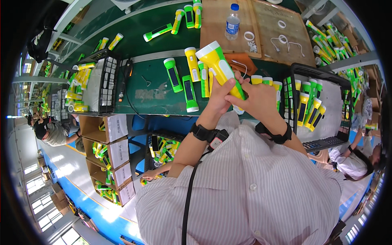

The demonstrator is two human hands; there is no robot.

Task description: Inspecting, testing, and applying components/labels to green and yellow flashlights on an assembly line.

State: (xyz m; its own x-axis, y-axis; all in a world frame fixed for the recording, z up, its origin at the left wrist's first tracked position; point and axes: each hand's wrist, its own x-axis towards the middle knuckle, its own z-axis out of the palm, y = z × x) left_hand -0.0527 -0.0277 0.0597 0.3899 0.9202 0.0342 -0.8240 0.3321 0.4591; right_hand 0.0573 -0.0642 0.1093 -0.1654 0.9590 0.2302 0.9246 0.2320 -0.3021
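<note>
A yellow and green flashlight (220, 67) with a wide white head is held up over the bench, its head pointing away from me to the left. My left hand (221, 97) is closed around its lower body from the left. From the right, my right hand (258, 94) grips the same flashlight near its tail, fingers bent against its side. A thin white cable (243, 65) curves close to the right fingers; whether it touches the flashlight I cannot tell. Left of my hands, flashlights with dark panels (173, 75) lie on the green bench, beside a yellow one (191, 64).
Black baskets with flashlights stand at left (107, 83) and right (347, 108). Behind my hands are an orange piece (249, 65), a water bottle (232, 22) and a wooden board (281, 49) with white rings and a cable. Cardboard bins (107, 141) stand at lower left, near another person's hand (149, 175).
</note>
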